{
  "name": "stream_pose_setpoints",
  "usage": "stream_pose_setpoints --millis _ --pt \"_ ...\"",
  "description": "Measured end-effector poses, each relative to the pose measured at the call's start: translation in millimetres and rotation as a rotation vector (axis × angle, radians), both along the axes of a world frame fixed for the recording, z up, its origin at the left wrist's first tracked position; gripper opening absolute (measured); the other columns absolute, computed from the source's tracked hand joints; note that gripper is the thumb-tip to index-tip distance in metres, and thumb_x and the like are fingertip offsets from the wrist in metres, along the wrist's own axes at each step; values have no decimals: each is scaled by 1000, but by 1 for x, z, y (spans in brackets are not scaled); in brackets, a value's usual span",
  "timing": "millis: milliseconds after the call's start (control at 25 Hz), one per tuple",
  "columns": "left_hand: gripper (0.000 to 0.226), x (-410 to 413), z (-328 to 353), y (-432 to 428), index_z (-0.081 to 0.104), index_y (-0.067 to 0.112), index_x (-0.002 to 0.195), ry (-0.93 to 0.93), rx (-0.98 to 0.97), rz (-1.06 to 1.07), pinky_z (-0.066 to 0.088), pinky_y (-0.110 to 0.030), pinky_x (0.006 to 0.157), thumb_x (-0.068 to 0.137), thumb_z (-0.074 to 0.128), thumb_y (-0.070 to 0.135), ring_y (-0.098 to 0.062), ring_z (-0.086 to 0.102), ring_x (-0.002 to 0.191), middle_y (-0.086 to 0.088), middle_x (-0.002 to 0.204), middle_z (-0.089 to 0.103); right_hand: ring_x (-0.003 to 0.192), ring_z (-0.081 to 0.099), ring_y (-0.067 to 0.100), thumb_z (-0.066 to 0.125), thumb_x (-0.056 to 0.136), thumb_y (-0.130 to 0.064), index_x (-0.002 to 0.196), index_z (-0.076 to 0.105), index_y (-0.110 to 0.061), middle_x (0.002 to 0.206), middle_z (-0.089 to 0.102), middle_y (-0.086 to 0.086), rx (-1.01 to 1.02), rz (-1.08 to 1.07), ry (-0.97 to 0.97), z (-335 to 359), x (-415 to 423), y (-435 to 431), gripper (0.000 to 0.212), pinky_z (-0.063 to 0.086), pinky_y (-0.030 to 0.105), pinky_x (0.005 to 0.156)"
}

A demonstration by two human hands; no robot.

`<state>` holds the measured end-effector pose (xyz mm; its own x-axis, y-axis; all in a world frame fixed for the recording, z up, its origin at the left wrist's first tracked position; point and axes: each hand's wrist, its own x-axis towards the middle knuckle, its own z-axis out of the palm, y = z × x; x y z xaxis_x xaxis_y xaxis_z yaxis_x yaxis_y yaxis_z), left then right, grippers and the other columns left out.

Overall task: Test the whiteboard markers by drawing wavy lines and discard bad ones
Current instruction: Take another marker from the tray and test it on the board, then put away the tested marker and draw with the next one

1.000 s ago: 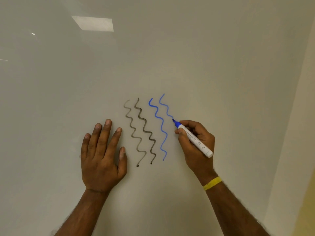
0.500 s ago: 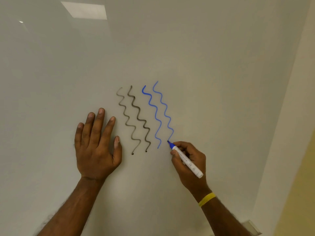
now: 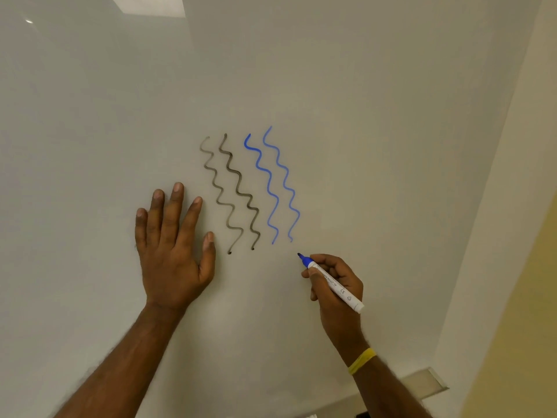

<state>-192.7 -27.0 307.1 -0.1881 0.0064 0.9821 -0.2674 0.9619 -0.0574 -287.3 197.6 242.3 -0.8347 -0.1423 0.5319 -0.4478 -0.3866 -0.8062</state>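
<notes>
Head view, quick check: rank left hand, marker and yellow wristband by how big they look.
1. left hand, flat on the whiteboard.
2. marker, gripped in the right hand.
3. yellow wristband.
All sit close to the whiteboard, so nearness barely matters.

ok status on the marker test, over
Left hand flat on whiteboard. Right hand grips blue marker, tip just below rightmost blue wavy line. Nothing in the way.

Likely an office or classroom: a big glossy whiteboard (image 3: 361,116) fills the view, a metal tray (image 3: 422,384) sits at its lower edge, a ceiling light panel (image 3: 150,4) reflects in it, beside a yellow wall (image 3: 527,297)
</notes>
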Motion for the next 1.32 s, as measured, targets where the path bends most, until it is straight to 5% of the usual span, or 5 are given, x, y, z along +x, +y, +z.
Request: stream_pose_setpoints --millis 400,600,760,1000,1320 --pt "61 20 -141 68 40 12 145 -390 180 -161 19 -57 117 95 37 47 -34 22 148 -14 159 26 52 53 21 69 79 -26 93 72 -18 79 71 17 39 90 -165 -80 24 29 17 49 27 48" --pt "63 27 -198 97 35 15 149 -667 269 -218 15 -54 120 97 30 51 -30 18 150 -11 161 23 52 52 24 63 91 1 98 67 1 77 69 20 106 82 -315 -122 32 52 8 47 26 49" --pt "67 30 -257 120 28 19 153 -919 383 -238 11 -51 120 95 35 52 -24 9 152 -4 164 13 54 54 18 60 93 -1 99 69 -2 79 70 17 184 56 -489 -164 33 87 11 46 23 50" --pt "70 25 -333 146 19 28 154 -1255 526 -205 1 -38 123 95 12 65 -19 7 152 5 164 6 57 55 18 59 94 -2 96 71 -3 75 70 13 237 -36 -801 -219 38 140 13 46 22 49" --pt "67 -13 -380 174 23 24 153 -1555 672 -204 21 -39 122 96 50 48 -18 23 148 3 161 22 58 55 18 59 94 -4 97 72 0 73 69 11 270 -28 -1016 -261 35 178 14 46 23 50"
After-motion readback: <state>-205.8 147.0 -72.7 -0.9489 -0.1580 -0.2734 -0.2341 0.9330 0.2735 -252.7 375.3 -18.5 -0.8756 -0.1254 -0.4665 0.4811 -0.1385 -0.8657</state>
